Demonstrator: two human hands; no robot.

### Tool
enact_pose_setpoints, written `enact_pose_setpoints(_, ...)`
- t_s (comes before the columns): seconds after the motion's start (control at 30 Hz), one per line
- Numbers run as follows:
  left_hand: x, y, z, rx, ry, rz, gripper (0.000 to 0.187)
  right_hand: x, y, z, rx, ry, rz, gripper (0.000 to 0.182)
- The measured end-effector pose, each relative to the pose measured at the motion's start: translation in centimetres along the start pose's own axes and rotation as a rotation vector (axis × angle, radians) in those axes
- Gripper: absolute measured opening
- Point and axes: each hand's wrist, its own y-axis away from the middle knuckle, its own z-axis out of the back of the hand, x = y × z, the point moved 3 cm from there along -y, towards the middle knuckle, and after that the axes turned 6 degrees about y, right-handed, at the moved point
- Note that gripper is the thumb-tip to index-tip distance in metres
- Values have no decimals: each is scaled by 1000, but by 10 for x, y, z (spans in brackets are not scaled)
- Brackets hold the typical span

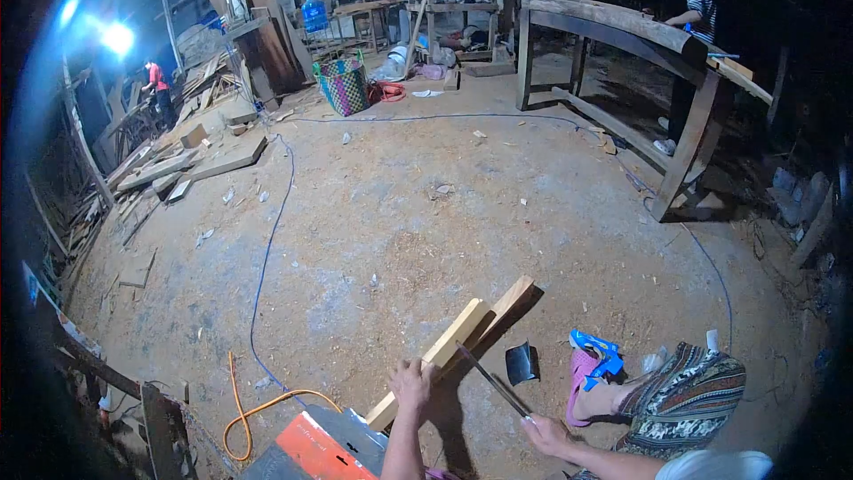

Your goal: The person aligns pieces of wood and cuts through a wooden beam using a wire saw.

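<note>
My left hand [411,384] grips a pale squared wooden bar [456,335] from above, fingers bent over its near part. Beside and partly under it, a second length of wood [513,295] points away over the floor. In my right hand [546,436] is the near end of a long, thin, dark tool [493,380], which looks like a file. Its far tip meets the side of the bar, or lies very close to it. An orange and black box [324,446] sits below my left forearm, near the bar's lower end.
A dark square sheet [522,363] and a blue tool [597,353] lie near my foot in a pink sandal [579,382]. An orange cord [235,400] and a blue cable [269,258] cross the floor. A wooden frame [613,22], a woven basket [344,89] and other people stand farther off.
</note>
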Motion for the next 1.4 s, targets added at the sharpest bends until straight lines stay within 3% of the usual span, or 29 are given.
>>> enact_pose_setpoints(0.17,-6,0,8,24,21,13,48,-16,-3,-14,-29,-48,-21,37)
enact_pose_setpoints(0.27,-14,7,15,-49,-140,-88,56,-13,-3,-15,-16,-75,-32,36)
enact_pose_setpoints(0.33,8,1,-2,-30,-101,-43,51,-2,-4,-7,14,-57,-60,34)
enact_pose_setpoints(0.4,21,-2,-14,-106,56,8,33,6,-6,-2,-28,-95,-19,33)
enact_pose_setpoints(0.47,10,5,-1,-61,172,104,40,10,-3,1,-74,-107,35,33)
enact_pose_setpoints(0.5,13,9,-2,-147,209,-15,45,14,-3,3,-68,-88,42,33)
enact_pose_setpoints(0.6,20,8,-5,-19,301,82,53,30,-5,10,7,-100,-47,33)
enact_pose_setpoints(0.67,22,8,-10,2,430,103,46,40,-7,15,32,-108,-75,33)
enact_pose_setpoints(0.77,-8,23,2,196,1136,432,37,43,-10,18,0,-102,-71,32)
enact_pose_setpoints(0.9,16,17,-25,387,1455,327,38,43,-12,16,-19,-81,-43,30)
enact_pose_setpoints(1.03,19,28,-22,526,1505,486,35,43,-13,12,-15,-54,-34,30)
enact_pose_setpoints(1.27,8,39,-21,595,1552,447,40,45,-14,10,10,-63,-47,30)
enact_pose_setpoints(1.33,11,37,-23,507,1482,443,41,43,-14,8,7,-59,-56,31)
enact_pose_setpoints(1.4,6,36,-20,605,1559,437,43,41,-13,9,8,-57,-63,31)
